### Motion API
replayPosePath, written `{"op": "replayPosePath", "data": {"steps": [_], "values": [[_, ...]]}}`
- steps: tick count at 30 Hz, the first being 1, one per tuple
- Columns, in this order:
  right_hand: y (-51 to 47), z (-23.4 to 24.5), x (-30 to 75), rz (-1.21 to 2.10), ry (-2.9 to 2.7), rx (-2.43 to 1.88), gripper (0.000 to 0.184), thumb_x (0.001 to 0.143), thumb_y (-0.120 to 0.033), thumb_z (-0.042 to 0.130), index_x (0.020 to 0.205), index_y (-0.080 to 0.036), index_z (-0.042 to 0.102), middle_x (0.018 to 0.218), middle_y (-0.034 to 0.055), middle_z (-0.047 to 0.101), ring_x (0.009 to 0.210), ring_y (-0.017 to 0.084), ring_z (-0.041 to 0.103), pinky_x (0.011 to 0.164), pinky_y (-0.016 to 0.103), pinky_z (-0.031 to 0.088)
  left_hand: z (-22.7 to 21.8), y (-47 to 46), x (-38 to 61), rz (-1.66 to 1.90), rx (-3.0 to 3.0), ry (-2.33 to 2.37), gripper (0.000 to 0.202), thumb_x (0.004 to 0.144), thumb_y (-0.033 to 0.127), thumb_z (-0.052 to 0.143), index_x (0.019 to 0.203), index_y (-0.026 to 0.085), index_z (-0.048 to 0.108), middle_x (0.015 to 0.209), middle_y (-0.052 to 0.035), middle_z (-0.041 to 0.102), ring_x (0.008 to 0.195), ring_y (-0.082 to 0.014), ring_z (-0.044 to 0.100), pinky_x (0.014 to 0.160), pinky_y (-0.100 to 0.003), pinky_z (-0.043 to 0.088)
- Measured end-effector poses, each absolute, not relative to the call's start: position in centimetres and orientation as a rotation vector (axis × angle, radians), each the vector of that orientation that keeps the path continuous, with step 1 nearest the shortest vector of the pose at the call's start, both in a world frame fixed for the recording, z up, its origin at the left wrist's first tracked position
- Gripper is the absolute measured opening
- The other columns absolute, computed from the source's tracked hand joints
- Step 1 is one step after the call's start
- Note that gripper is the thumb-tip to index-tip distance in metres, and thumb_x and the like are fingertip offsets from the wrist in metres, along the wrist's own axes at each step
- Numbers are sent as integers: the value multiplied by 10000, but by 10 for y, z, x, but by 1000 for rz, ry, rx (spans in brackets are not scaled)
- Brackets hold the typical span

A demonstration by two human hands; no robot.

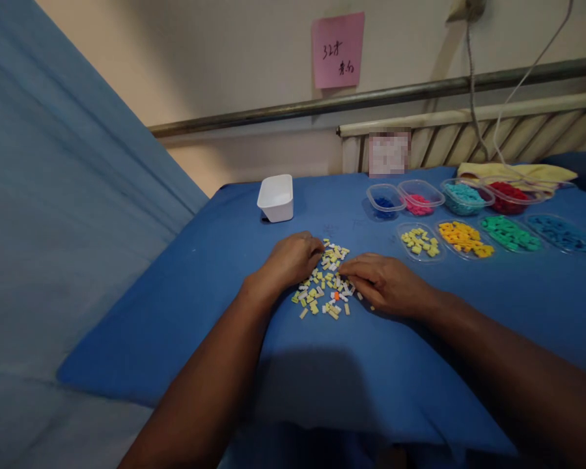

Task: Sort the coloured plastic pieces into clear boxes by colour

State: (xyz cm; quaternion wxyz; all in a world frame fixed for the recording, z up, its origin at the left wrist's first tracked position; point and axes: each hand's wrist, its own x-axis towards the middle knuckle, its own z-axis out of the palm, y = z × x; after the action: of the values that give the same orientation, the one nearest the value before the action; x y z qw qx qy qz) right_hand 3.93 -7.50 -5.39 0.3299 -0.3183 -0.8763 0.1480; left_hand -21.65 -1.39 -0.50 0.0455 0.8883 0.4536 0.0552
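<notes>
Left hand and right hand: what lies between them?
In the head view, a loose pile of small yellow and white pieces lies between the left hand and right hand, with an orange piece among them.

One head-worn camera looks forward and down from above the near side of a blue-covered work surface (pixel 176 319). The left forearm (pixel 215 358) and right forearm (pixel 498 355) run in close to the lens; the small toy bricks (pixel 328 280) lie mid-view, the wall (pixel 254 58) beyond. The near edge is perhaps too dark to read surely.
</notes>
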Motion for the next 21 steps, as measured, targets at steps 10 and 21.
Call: {"op": "replayPosePath", "data": {"steps": [10, 21], "values": [[-66, -60, 46, 370, -1949, -1101, 233, 1038, -222, 626, 1184, -224, 808, 1100, 82, 855, 986, 266, 812, 908, 423, 646, 3, -20, -220, 531, 2200, 1346, 158, 944, 228, 669, 1041, 165, 776, 902, -64, 748, 768, -182, 643, 723, -314, 486], [-73, -43, 39, 185, -2055, -916, 135, 1103, -251, 636, 1162, -221, 753, 1036, 78, 811, 932, 238, 757, 835, 374, 598, -12, -47, -175, 775, 1283, 907, 334, 813, 329, 909, 1052, 129, 790, 857, -40, 755, 716, -101, 661, 747, -258, 534]]}}
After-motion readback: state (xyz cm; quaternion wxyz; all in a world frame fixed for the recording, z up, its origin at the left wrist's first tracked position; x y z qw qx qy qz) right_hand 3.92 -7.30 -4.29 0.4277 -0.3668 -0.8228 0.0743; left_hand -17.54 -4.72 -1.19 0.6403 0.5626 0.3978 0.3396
